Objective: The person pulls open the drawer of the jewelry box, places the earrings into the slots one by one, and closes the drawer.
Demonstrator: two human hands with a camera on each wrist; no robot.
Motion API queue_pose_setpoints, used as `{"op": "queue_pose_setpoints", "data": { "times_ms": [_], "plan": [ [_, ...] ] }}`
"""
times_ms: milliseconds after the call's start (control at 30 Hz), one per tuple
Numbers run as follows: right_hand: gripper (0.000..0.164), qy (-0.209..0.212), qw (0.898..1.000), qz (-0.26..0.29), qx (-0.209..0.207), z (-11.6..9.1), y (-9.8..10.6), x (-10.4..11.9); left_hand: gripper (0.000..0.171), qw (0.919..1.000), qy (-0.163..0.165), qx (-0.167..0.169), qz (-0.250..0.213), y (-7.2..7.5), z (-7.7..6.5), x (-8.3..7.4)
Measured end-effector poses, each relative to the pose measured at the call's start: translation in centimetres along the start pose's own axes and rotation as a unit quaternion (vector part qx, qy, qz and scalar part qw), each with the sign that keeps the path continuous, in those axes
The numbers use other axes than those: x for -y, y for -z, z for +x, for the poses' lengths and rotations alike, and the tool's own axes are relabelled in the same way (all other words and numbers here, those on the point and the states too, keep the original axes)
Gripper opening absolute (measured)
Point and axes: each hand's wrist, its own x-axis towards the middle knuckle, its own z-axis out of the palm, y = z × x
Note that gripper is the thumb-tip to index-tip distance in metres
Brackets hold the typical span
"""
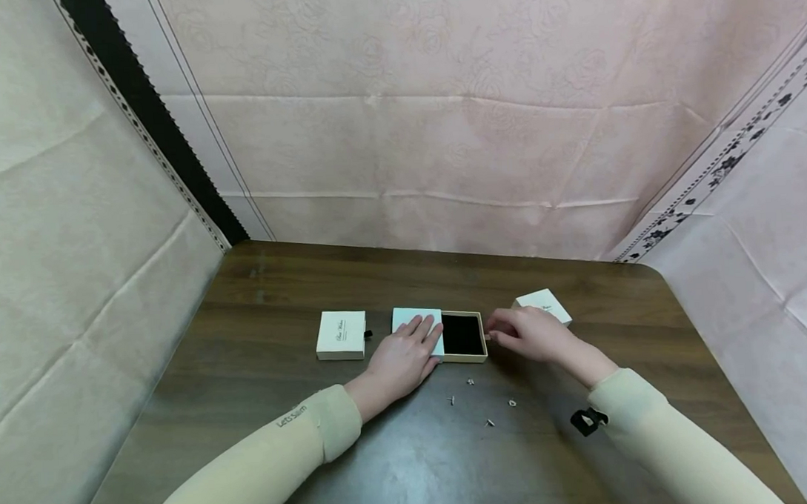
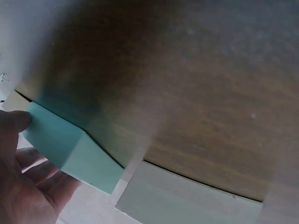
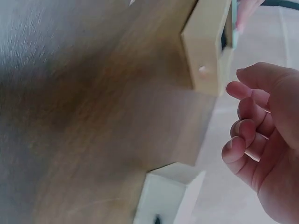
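Note:
A small drawer-style box lies in the middle of the table. Its teal sleeve (image 1: 400, 317) covers the left part, and the cream drawer (image 1: 466, 358) with a black lining (image 1: 461, 334) stands out to the right. My left hand (image 1: 402, 359) rests on the sleeve with straight fingers spread over the top and the thumb at the near side. Close to the drawer's right end is my right hand (image 1: 528, 332), its fingers loosely bent with nothing visible between them. A small pale spot (image 3: 202, 69) marks the drawer's end face in the right wrist view.
To the left stands a closed white box (image 1: 340, 334) with a black pull tab (image 1: 368, 333). Another white box (image 1: 545, 304) sits behind the right hand. Several small silvery pieces, among them a ring-like one (image 1: 512, 403), lie on the wooden table (image 1: 411, 474) in front.

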Motion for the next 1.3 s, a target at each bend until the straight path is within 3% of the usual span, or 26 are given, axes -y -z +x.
{"op": "queue_pose_setpoints", "data": {
  "times_ms": [267, 700, 1067, 1300],
  "plan": [
    [0.005, 0.079, 0.996, -0.012, -0.04, -1.3, 0.6, 2.9, 0.057, 1.0, 0.005, 0.004, 0.003, 0.0, 0.0, 0.0],
    [0.008, 0.16, 0.987, -0.001, -0.001, -2.1, -3.0, 5.9, 0.057, 0.9999, 0.008, 0.007, -0.001, -0.1, 0.1, -0.1],
    [0.014, 0.21, 0.978, -0.014, 0.01, -2.2, -5.0, 6.9, 0.058, 0.9997, 0.012, 0.018, 0.009, -0.2, 0.2, -0.2],
    [0.01, 0.217, 0.976, -0.036, 0.009, -2.1, -5.4, 7.2, 0.057, 0.9997, 0.014, 0.018, 0.01, -0.1, 0.1, -0.3]
  ]
}}
